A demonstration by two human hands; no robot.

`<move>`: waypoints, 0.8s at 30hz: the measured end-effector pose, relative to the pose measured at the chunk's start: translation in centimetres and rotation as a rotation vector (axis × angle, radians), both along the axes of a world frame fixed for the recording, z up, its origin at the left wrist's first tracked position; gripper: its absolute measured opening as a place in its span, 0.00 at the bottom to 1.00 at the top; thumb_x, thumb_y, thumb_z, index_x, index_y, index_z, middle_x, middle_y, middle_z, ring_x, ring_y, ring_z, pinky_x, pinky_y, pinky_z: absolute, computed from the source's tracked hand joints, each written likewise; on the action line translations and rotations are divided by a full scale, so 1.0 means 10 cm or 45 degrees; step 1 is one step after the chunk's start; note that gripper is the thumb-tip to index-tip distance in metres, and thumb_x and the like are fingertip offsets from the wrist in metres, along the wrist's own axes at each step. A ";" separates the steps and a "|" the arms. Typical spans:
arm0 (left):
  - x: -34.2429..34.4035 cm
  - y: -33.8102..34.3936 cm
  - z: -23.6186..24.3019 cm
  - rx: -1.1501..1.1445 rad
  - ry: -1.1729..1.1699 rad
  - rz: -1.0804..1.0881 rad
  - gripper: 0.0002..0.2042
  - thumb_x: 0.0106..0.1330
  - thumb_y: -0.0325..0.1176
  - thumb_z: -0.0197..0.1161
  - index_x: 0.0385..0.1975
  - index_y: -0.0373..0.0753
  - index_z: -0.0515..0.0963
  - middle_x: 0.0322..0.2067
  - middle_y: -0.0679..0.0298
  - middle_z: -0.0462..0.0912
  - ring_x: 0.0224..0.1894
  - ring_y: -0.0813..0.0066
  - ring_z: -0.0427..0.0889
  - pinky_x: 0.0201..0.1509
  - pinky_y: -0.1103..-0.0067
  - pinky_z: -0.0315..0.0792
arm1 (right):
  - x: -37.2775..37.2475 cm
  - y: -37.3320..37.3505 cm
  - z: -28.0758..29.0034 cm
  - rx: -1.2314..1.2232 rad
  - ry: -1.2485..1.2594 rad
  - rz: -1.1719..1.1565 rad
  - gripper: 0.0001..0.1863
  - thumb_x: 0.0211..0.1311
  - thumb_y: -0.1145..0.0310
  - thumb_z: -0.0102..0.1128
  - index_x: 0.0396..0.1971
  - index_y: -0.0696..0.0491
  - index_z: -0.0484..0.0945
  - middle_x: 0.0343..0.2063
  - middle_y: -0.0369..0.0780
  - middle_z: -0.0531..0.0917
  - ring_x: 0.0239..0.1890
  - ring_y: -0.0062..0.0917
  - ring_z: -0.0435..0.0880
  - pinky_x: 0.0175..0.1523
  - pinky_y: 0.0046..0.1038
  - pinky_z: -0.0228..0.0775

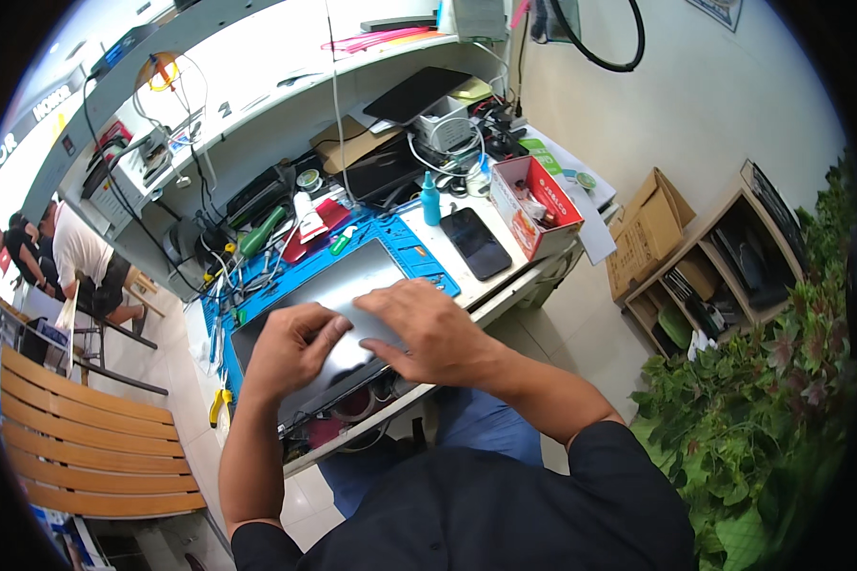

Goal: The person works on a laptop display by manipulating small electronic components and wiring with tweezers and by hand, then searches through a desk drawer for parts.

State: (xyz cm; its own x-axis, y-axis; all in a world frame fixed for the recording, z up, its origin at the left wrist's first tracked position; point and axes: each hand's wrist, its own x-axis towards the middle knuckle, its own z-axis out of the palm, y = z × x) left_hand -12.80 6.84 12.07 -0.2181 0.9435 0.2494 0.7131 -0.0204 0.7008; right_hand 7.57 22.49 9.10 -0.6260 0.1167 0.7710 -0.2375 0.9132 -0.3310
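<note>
I am at my work bench, and a big flat grey panel (338, 285) lies on the blue mat (419, 249) right in front of me. It looks like a laptop lid or a screen lying flat. Both my hands are on the near end of the panel. My left hand (290, 347) is curled, with its fingertips pressing down on the grey top. My right hand (427, 328) lies spread flat over it, just beside my left one, palm down. Neither hand grips anything; they just press and touch.

I think the job is in the middle. The panel is already laid out on the mat. Under its near edge I can see a gap with round parts and wires, so it does not look shut up tight yet. I cannot tell if it is going on or coming off.

Past the panel's far right corner lies a dark phone (476, 243), then a red box (538, 202). A small blue bottle (430, 200) stands beyond the panel.
</note>
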 end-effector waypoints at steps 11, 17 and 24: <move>0.19 -0.19 0.17 -0.061 0.018 -0.127 0.07 0.77 0.28 0.66 0.40 0.31 0.87 0.32 0.51 0.84 0.33 0.49 0.84 0.40 0.64 0.78 | -0.10 -0.12 -0.16 -0.237 0.086 0.186 0.12 0.63 0.78 0.81 0.45 0.55 0.91 0.38 0.41 0.90 0.40 0.35 0.90 0.46 0.36 0.83; 0.05 -0.30 0.15 -0.046 0.255 -0.099 0.08 0.69 0.28 0.79 0.45 0.38 0.93 0.38 0.58 0.90 0.39 0.57 0.90 0.45 0.67 0.82 | -0.04 -0.07 -0.10 -0.479 -0.021 0.295 0.08 0.67 0.79 0.77 0.45 0.57 0.90 0.39 0.44 0.90 0.42 0.38 0.91 0.46 0.37 0.84; -0.48 -0.29 -0.12 -0.129 0.325 0.371 0.12 0.67 0.25 0.80 0.50 0.34 0.92 0.41 0.54 0.92 0.42 0.54 0.92 0.48 0.66 0.84 | 0.06 0.33 0.14 -0.312 0.118 0.051 0.09 0.67 0.79 0.79 0.45 0.57 0.92 0.39 0.44 0.92 0.40 0.35 0.92 0.46 0.33 0.85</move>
